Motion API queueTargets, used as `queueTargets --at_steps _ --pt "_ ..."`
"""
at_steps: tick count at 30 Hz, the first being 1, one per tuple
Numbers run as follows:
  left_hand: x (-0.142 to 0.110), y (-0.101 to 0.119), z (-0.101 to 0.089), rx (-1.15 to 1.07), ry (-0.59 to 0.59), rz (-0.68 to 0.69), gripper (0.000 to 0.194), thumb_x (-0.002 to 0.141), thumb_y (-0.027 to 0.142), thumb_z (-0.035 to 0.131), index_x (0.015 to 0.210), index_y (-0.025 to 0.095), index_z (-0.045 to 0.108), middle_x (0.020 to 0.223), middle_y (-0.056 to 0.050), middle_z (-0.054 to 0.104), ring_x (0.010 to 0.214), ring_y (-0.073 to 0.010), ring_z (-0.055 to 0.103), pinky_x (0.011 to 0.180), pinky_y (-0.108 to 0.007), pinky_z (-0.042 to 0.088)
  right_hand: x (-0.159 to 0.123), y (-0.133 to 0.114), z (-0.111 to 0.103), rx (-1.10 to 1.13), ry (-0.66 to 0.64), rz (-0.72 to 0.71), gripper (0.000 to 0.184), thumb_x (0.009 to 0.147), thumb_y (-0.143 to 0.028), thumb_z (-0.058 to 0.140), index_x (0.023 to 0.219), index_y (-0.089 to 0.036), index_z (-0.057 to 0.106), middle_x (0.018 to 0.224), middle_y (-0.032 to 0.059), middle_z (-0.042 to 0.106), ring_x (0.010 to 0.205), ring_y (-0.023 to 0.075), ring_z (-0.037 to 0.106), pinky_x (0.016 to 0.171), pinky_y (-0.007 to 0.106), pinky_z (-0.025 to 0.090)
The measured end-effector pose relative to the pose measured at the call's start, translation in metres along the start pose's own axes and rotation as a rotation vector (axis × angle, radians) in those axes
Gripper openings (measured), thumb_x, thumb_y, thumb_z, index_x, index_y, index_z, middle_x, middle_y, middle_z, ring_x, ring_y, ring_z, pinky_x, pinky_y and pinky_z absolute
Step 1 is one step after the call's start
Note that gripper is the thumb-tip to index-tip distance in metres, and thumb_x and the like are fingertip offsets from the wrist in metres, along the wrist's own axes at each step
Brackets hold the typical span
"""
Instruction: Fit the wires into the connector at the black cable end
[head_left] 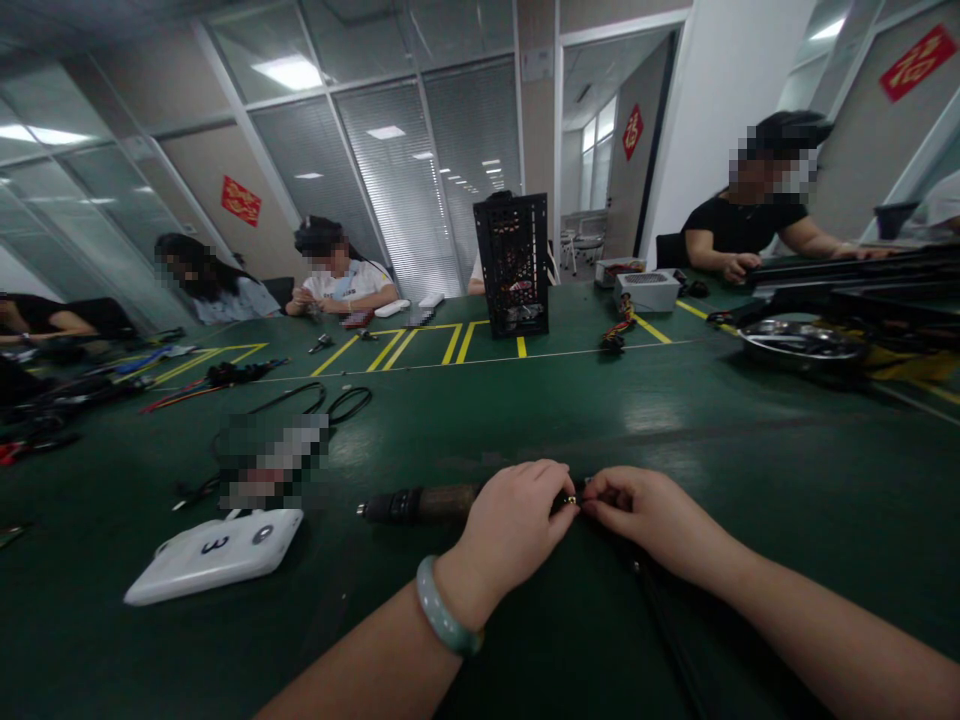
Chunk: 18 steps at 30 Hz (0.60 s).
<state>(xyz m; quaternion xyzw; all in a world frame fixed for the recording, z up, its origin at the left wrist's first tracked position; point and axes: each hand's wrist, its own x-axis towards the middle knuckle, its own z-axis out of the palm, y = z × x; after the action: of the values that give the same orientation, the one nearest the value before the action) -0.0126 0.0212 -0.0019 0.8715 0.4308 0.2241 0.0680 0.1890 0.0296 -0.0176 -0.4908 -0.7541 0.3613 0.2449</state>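
My left hand (517,505) is closed in a pinch, with a small brass-coloured piece (573,499) showing at its fingertips. Facing it, the fingertips of my right hand (634,508) are pressed together on something small and dark that I cannot make out. The two hands almost touch. A dark electric screwdriver (420,504) lies on the table, its bit end pointing left and its rear hidden behind my left hand. Below my right hand a black cable-like strip (664,615) runs toward the table's near edge.
A white case marked 3 (225,550) lies left on the green table (450,430), near a black cable (349,403). Farther off stand a black computer case (512,265) and a power supply (646,292). A metal bowl (799,345) is at right. Several people sit around.
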Motion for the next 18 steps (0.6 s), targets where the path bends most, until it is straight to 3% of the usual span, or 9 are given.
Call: queueTargets --at_steps 13,18 --pt "-0.0004 -0.0011 -0.0004 -0.017 -0.007 0.075 0.020 0.085 0.012 0.056 0.100 0.024 0.061 0.119 0.001 0.063 0.111 -0.0187 0.056 0.096 -0.039 0.045 -0.0012 -0.0029 -0.0003 -0.030 0.021 -0.022 0.011 0.086 -0.027 0.058 0.084 -0.022 0.068 0.074 -0.0027 0.066 0.065 0.0129 0.058 0.058 0.022 0.040" --pt "-0.0005 -0.0002 -0.0002 -0.020 0.000 0.032 0.022 0.083 0.017 0.060 0.104 0.023 0.058 0.116 -0.001 0.063 0.107 -0.0201 0.058 0.094 -0.039 0.046 -0.0004 -0.0013 0.0003 -0.022 0.022 -0.021 0.010 0.085 -0.025 0.058 0.085 -0.022 0.067 0.074 -0.0030 0.066 0.067 0.0128 0.059 0.060 0.022 0.041"
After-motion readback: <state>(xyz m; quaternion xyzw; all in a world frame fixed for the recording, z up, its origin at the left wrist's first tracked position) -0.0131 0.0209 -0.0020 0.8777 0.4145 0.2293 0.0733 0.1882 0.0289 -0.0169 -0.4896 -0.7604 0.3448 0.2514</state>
